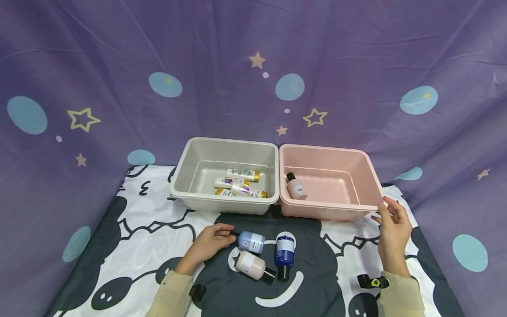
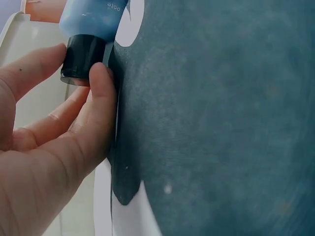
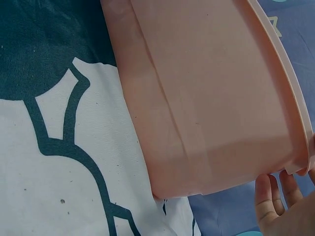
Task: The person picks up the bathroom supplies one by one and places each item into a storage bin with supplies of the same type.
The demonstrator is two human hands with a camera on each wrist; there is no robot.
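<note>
My left hand [image 1: 210, 243] pinches the black cap [image 2: 81, 58] of a light blue bottle [image 1: 251, 242] between thumb and fingers; the bottle lies on its side on the cloth. Close by lie a pale pink bottle [image 1: 251, 265] and a dark blue bottle [image 1: 285, 253], both with black caps. At the right front corner of a pink bin [image 1: 328, 210], my right hand [image 1: 394, 229] grips the rim, several fingertips [image 3: 264, 189] tucked beneath it. Inside that bin, another pale pink bottle [image 1: 296, 189] leans at the left.
A light grey bin [image 1: 222, 203] stands left of the pink one, rims side by side. Several white tubes with gold caps [image 1: 243, 174] lie in it. Beneath everything is a black-and-white cartoon cloth [image 1: 154, 237], and a purple patterned curtain [image 1: 222, 88] hangs behind the bins.
</note>
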